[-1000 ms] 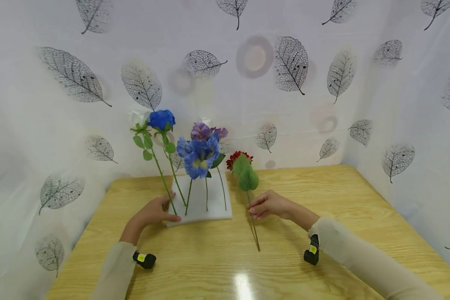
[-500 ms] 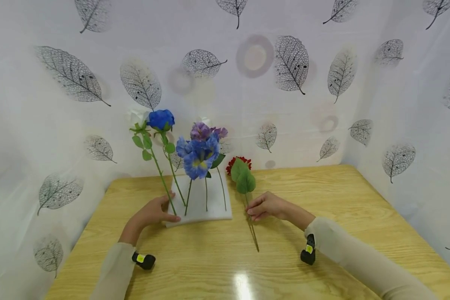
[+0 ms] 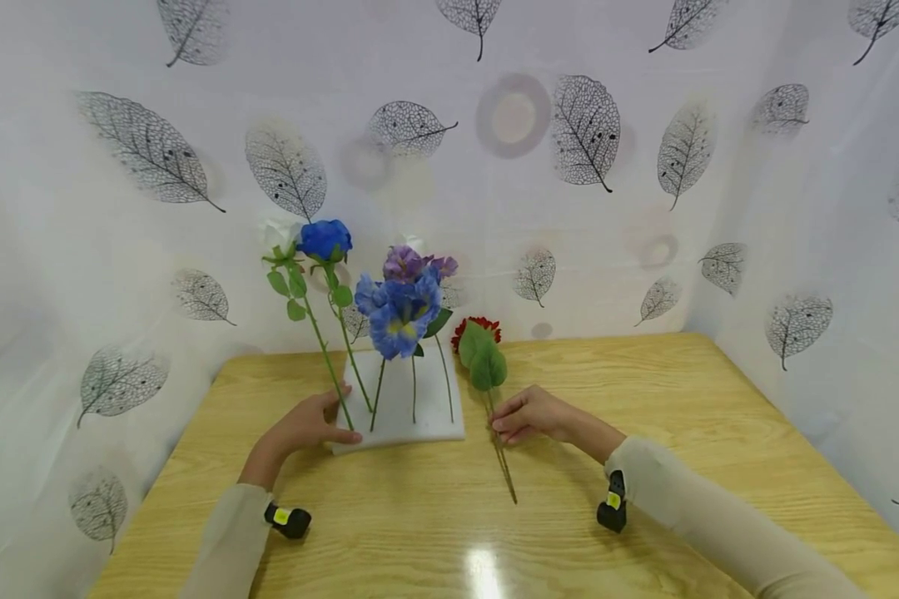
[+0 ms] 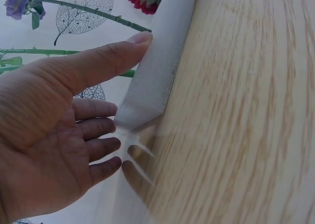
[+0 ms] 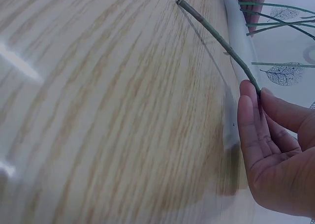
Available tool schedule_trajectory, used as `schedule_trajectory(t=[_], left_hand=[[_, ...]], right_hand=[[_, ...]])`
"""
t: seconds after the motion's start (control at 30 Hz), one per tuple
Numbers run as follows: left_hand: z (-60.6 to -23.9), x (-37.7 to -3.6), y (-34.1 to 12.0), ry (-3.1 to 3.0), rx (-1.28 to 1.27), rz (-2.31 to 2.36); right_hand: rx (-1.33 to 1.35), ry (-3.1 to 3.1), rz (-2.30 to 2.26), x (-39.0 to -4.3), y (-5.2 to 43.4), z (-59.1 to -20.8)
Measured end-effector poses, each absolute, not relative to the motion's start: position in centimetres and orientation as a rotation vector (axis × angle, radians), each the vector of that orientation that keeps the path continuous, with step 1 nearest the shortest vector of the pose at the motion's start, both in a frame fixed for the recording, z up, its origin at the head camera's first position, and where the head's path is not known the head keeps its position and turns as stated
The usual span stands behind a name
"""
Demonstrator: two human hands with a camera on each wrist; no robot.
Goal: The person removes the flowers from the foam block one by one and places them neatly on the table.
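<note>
A white foam block (image 3: pixel 427 416) lies on the wooden table (image 3: pixel 644 399) with several artificial flowers (image 3: pixel 397 309) stuck upright in it, blue, purple and white. My left hand (image 3: pixel 309 423) rests flat against the block's left front corner (image 4: pixel 147 93), thumb (image 4: pixel 115 54) along its edge and fingers straight. My right hand (image 3: pixel 528 413) pinches the thin green stem (image 5: pixel 216 39) of a red flower (image 3: pixel 474 328) with two green leaves (image 3: pixel 484 359). That flower leans just right of the block, and its cut end (image 3: pixel 514 500) points toward me near the tabletop.
A white curtain (image 3: pixel 794 208) printed with grey skeleton leaves closes in the back and both sides of the table. Bare wood stretches right of the flower and along the front edge. A black wrist camera (image 3: pixel 611 505) hangs under my right sleeve, another (image 3: pixel 288 520) under the left.
My right hand has carried the red flower slightly left, closer to the foam block. The left hand has stayed on the block's corner.
</note>
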State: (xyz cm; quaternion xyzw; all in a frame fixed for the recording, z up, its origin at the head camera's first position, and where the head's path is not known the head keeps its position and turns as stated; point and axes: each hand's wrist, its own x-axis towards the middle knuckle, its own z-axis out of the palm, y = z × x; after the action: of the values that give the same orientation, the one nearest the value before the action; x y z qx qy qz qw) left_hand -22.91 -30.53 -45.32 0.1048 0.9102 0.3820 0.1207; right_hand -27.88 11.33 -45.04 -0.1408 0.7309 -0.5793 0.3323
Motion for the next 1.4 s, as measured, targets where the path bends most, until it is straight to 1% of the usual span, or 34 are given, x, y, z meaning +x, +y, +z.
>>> schedule_trajectory(t=[0.57,0.93,1.4], left_hand=[[-45.25,-22.73,-30.46,2.665,0.306,1.117],[-45.53,-22.95,-30.61,2.672,0.299,1.110],[-45.44,-22.87,-30.53,2.673,0.304,1.110]], right_hand=[[-0.403,1.941,-1.452,-27.88,11.44,-45.66],[-0.358,1.987,-1.437,-28.02,11.06,-46.03],[-0.392,2.026,-1.393,-27.75,11.03,-45.14]])
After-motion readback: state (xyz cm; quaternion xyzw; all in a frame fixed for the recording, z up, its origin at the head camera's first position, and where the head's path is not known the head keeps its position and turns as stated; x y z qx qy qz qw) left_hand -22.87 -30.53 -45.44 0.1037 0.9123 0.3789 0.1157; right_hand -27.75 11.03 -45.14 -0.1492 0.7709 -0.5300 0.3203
